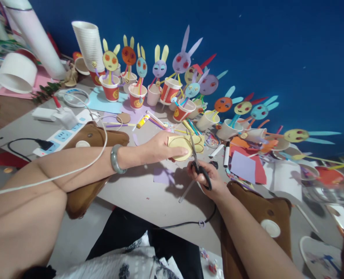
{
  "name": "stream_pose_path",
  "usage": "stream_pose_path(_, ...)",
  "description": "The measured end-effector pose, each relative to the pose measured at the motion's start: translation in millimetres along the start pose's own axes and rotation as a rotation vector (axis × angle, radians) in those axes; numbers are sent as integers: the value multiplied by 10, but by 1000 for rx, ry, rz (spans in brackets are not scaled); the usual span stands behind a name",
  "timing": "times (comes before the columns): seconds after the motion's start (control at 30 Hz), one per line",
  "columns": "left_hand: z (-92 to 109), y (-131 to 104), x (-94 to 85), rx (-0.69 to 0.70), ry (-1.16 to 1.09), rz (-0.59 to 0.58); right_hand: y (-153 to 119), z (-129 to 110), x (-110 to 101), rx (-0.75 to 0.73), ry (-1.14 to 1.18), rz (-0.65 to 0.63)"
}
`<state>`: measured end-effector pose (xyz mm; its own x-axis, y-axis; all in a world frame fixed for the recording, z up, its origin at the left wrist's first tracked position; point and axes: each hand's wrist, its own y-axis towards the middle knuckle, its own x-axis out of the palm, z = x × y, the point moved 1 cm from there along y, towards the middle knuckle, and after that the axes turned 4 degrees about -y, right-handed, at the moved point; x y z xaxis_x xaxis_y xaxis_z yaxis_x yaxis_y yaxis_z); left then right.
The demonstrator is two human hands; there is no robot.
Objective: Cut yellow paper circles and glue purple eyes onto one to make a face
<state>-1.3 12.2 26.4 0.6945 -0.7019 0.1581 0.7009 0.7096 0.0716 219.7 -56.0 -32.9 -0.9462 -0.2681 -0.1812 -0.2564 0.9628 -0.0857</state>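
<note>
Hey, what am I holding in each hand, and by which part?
Your left hand holds the yellow paper by its left end, thumb on top. Your right hand holds the scissors by their black handles.

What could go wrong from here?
1. The left hand grips the pale yellow paper with dark drawn outlines, its thumb near the blades of the black-handled metal scissors; a slip might nick it.
2. If the paper shifts, the blades could stray off the drawn outline.
3. A thin white cable crosses the left forearm in view; an arm movement might snag it.
</note>
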Motion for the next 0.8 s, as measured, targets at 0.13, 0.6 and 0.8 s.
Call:
stream_pose_path(0.13,-2,3,0,8,-2,8,-3,-3,2,-1,21,1)
stream_pose_path(0.6,-15,-4,-14,17,14,3,8,-44,14,9,60,28)
stream_pose_path(0.8,-31,11,-18,29,30,14,9,-61,22,10,63,42)
